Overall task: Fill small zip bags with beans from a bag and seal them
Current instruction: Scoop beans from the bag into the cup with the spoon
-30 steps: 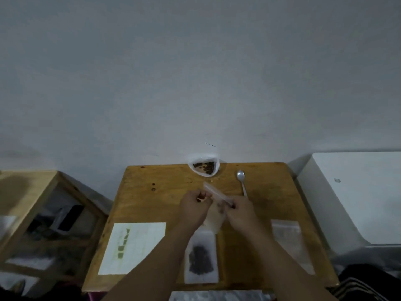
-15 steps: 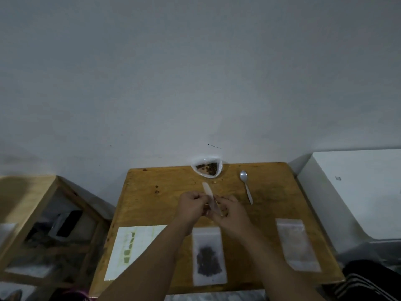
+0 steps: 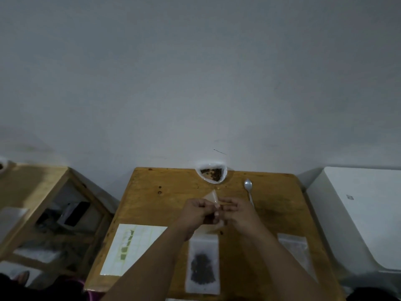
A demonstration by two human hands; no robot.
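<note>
Above the middle of the wooden table (image 3: 156,205), my left hand (image 3: 195,213) and my right hand (image 3: 237,213) pinch the top strip of a small clear zip bag (image 3: 211,197) between them. Its lower part hangs behind my fingers, with dark beans dimly showing. A filled zip bag (image 3: 202,266) with dark beans lies flat near the front edge. The open white bag of beans (image 3: 211,174) stands at the far edge against the wall. A metal spoon (image 3: 249,189) lies to its right.
A white label sheet (image 3: 132,248) lies front left. Empty clear zip bags (image 3: 294,250) lie front right. A white appliance (image 3: 358,213) stands right of the table and a wooden shelf unit (image 3: 43,213) to its left.
My hands have drawn closer together on the bag's top strip, and the strip has turned from slanting across to pointing away from me. The view shifted slightly.
</note>
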